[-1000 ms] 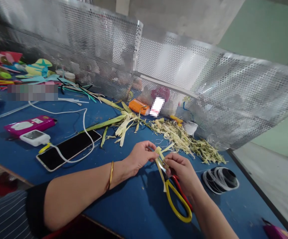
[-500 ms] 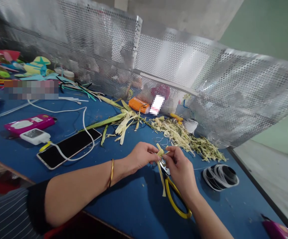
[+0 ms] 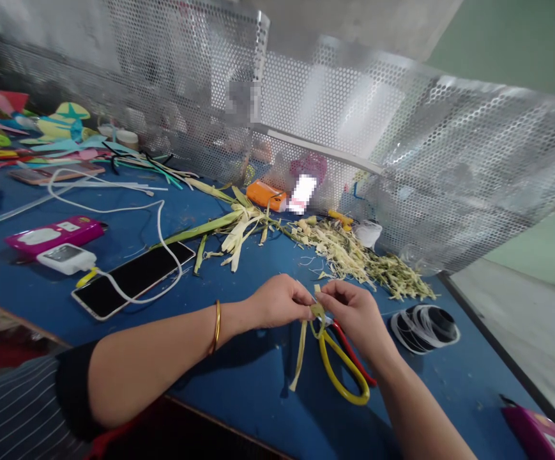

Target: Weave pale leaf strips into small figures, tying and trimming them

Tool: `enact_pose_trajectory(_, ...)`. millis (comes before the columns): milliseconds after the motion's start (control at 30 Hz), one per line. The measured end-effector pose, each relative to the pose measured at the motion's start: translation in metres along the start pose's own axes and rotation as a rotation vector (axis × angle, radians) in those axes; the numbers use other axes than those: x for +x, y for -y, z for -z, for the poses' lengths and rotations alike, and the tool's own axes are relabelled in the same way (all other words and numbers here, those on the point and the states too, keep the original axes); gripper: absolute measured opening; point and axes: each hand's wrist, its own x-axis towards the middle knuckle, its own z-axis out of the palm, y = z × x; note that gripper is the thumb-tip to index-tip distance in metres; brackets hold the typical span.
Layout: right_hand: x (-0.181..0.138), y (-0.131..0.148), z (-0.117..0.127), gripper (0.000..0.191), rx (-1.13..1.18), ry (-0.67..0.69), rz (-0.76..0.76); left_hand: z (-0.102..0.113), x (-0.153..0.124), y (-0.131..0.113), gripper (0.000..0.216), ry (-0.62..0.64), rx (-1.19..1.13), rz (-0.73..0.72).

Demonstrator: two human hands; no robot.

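My left hand, with a gold bangle at the wrist, pinches a narrow pale corn husk strip between thumb and fingers. One end of the strip hangs down below that hand. Its other part bends into a small loop between the hands. My right hand is closed on the short upper end, thumb against fingertips. Under the hands lie scissors with one yellow and one red handle; their blades are mostly hidden. A spool of white thread stands to the right of my right hand.
Behind the hands lie corn husks and a heap of shredded husk pieces. A dark-screened phone, a white cable and a magenta device are at left. A perforated metal screen borders the back of the blue table.
The knotted-looking strip between my fingers now shows an open loop, and its hanging end has swung left. My right hand has shifted slightly, so the red scissor handle shows.
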Motion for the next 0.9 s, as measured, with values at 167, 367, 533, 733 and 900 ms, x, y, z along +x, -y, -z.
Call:
enact_pose_trajectory(167,-0.005,0.004,0.004,0.025,-0.239,-0.131,0.068,-0.003,-0.001,0.003,0.016,0.157,-0.088,-0.002)
enact_pose_trajectory(367,-0.004,0.008,-0.002,0.033,0.156,-0.084,0.032,-0.006,-0.004,0.001,0.011,0.282,-0.197,0.055)
enact_pose_trajectory(533,-0.002,0.008,-0.009,0.033,0.467,-0.191,-0.055,0.001,-0.003,0.0,0.013,0.291,-0.185,0.0)
enact_pose_trajectory(733,-0.002,0.005,-0.015,0.025,0.522,-0.257,0.004,0.003,-0.004,-0.005,0.018,0.276,-0.21,0.043)
enact_pose_trajectory(900,-0.004,0.01,-0.017,0.023,0.457,-0.238,0.083,0.001,-0.006,-0.01,0.023,0.228,-0.257,0.081)
